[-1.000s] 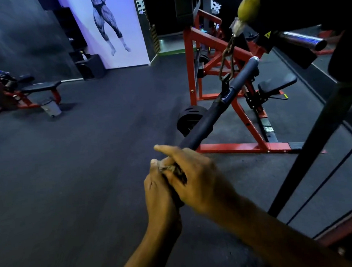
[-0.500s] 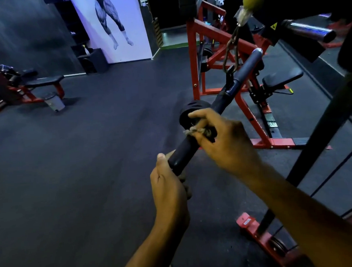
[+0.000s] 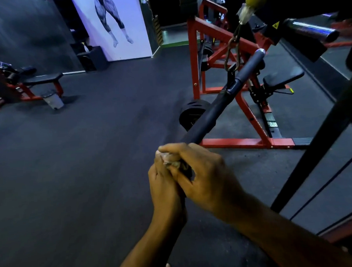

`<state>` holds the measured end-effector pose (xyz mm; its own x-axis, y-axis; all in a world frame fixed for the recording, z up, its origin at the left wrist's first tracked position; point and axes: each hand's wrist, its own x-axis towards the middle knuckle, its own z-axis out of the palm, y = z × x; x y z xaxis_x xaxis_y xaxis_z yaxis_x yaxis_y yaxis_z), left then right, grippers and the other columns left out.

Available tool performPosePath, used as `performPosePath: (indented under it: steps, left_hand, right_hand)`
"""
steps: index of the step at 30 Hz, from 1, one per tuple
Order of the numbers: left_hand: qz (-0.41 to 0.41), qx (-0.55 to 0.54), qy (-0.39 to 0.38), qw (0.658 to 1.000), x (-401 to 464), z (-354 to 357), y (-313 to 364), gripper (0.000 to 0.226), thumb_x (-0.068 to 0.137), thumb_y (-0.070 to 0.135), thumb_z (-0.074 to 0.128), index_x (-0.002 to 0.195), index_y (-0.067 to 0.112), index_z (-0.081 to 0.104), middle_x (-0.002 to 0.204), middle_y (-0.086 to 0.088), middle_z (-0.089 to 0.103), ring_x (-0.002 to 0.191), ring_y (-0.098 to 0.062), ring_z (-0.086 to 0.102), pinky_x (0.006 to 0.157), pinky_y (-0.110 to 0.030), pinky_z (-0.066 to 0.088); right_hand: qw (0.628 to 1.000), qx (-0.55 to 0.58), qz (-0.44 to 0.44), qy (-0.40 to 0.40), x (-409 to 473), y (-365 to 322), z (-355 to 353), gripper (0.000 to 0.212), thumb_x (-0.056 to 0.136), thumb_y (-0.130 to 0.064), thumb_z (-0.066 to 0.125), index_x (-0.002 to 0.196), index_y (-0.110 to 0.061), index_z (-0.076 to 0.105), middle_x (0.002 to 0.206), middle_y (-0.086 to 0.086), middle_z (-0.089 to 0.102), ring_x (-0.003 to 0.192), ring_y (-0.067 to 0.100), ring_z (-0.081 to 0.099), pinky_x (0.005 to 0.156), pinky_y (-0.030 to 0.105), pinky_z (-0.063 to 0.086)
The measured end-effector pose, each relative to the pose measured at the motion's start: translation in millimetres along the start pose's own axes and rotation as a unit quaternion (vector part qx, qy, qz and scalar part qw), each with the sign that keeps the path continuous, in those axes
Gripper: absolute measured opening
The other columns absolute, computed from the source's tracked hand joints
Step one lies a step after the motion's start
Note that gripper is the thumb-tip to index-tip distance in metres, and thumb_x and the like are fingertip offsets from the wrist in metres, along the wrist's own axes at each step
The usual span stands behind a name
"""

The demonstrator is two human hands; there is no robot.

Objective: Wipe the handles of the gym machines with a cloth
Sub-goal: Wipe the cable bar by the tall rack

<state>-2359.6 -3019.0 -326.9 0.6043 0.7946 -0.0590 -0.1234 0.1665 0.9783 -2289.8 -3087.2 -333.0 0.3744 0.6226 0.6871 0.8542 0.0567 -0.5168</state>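
Observation:
A long black cable bar handle [image 3: 215,114] hangs by a chain [image 3: 232,47] and slants from upper right down toward me. My left hand [image 3: 164,187] grips its near end. Right beside it, my right hand [image 3: 202,173] is wrapped round the bar with a small pale cloth [image 3: 170,161] bunched under its fingers. Only a scrap of the cloth shows between the two hands. The near tip of the bar is hidden by my hands.
A red machine frame [image 3: 241,100] with a black weight plate [image 3: 192,113] stands behind the bar. A chrome bar end [image 3: 313,31] juts out at upper right. A dark slanted post [image 3: 316,145] is on the right. A red bench [image 3: 42,83] stands far left on the dark floor.
My right hand with the cloth has slid back down the bar from the middle to the near end, meeting my left hand. The left hand still grips the end.

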Motion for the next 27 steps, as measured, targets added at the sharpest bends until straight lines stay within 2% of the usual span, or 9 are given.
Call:
performPosePath:
  steps: [4, 8, 9, 13, 16, 18, 23, 25, 27]
  left_hand:
    - [-0.026, 0.02, -0.021, 0.999, 1.8, 4.7, 1.3, 0.053, 0.112, 0.041, 0.027, 0.078, 0.019, 0.062, 0.053, 0.004, 0.04, 0.047, -0.012, 0.034, 0.043, -0.027, 0.03]
    - [0.012, 0.027, -0.026, 0.999, 4.1, 1.2, -1.3, 0.06, 0.112, 0.042, 0.029, 0.068, 0.026, 0.068, 0.066, -0.005, 0.063, 0.058, -0.021, 0.059, 0.052, -0.035, 0.05]
    - [0.012, 0.029, -0.033, 0.999, 4.4, -0.7, -1.2, 0.058, 0.111, 0.043, 0.03, 0.07, 0.024, 0.065, 0.065, -0.005, 0.06, 0.057, -0.021, 0.057, 0.053, -0.036, 0.048]
    - [0.009, 0.069, -0.062, 0.996, 8.4, -1.3, -2.0, 0.05, 0.112, 0.041, 0.027, 0.098, 0.021, 0.071, 0.055, 0.01, 0.041, 0.048, -0.006, 0.036, 0.045, -0.026, 0.032]
    - [0.051, 0.099, -0.075, 0.991, 8.7, -3.5, 0.5, 0.055, 0.111, 0.044, 0.028, 0.077, 0.017, 0.062, 0.058, -0.01, 0.047, 0.051, -0.021, 0.042, 0.049, -0.032, 0.036]
    - [0.046, 0.111, -0.076, 0.99, 9.0, -7.1, 3.2, 0.058, 0.111, 0.046, 0.027, 0.08, 0.007, 0.057, 0.067, -0.028, 0.05, 0.057, -0.027, 0.045, 0.053, -0.036, 0.038]
    - [-0.048, 0.038, -0.098, 0.993, 9.0, -0.4, 6.9, 0.046, 0.112, 0.039, 0.029, 0.09, 0.018, 0.064, 0.058, 0.005, 0.032, 0.048, -0.007, 0.027, 0.042, -0.024, 0.026]
    - [-0.061, 0.027, -0.109, 0.992, 9.8, -1.6, 7.6, 0.051, 0.111, 0.045, 0.031, 0.08, 0.017, 0.06, 0.06, 0.001, 0.04, 0.047, -0.01, 0.034, 0.042, -0.025, 0.03]
    - [-0.055, 0.075, -0.103, 0.99, 11.1, -6.2, 9.7, 0.057, 0.106, 0.058, 0.033, 0.092, 0.015, 0.067, 0.069, -0.002, 0.063, 0.054, -0.014, 0.056, 0.047, -0.026, 0.043]
  right_hand:
    - [0.997, -0.007, 0.041, 0.068, 12.1, 27.6, -18.7, 0.035, 0.095, -0.027, 0.064, 0.129, -0.016, 0.059, 0.101, 0.0, 0.071, 0.095, 0.007, 0.068, 0.079, 0.027, 0.058]
    - [1.0, -0.002, 0.006, 0.027, 1.7, 8.4, -3.9, 0.034, 0.096, -0.025, 0.063, 0.129, -0.021, 0.058, 0.102, 0.001, 0.068, 0.093, 0.01, 0.066, 0.08, 0.028, 0.056]
    - [1.0, -0.002, -0.007, 0.011, -0.2, 10.5, -5.7, 0.034, 0.097, -0.027, 0.062, 0.13, -0.023, 0.056, 0.102, 0.001, 0.068, 0.093, 0.01, 0.066, 0.08, 0.027, 0.055]
    - [0.995, 0.002, 0.057, 0.087, 15.0, 38.6, -25.7, 0.035, 0.095, -0.033, 0.061, 0.128, -0.021, 0.057, 0.11, -0.005, 0.069, 0.101, 0.005, 0.067, 0.082, 0.026, 0.058]
    - [0.998, 0.012, 0.012, 0.061, 4.2, 22.7, -12.5, 0.033, 0.095, -0.025, 0.065, 0.126, -0.015, 0.061, 0.11, 0.001, 0.07, 0.101, 0.009, 0.067, 0.084, 0.027, 0.057]
    - [0.999, 0.025, -0.032, 0.028, -5.2, 17.7, -8.5, 0.031, 0.096, -0.022, 0.067, 0.124, -0.012, 0.063, 0.107, 0.005, 0.07, 0.097, 0.013, 0.068, 0.084, 0.027, 0.057]
    - [0.991, 0.037, 0.049, 0.12, 11.3, 43.8, -27.5, 0.033, 0.095, -0.034, 0.064, 0.123, -0.017, 0.061, 0.113, -0.007, 0.068, 0.101, 0.002, 0.068, 0.079, 0.027, 0.06]
    - [0.994, 0.044, 0.025, 0.093, 4.4, 32.4, -17.3, 0.028, 0.094, -0.023, 0.069, 0.121, -0.014, 0.064, 0.11, -0.001, 0.071, 0.099, 0.008, 0.069, 0.081, 0.029, 0.059]
    - [0.998, 0.034, -0.019, 0.045, -5.1, 23.5, -8.3, 0.027, 0.094, -0.018, 0.07, 0.12, -0.012, 0.066, 0.104, 0.005, 0.07, 0.093, 0.015, 0.069, 0.08, 0.032, 0.057]
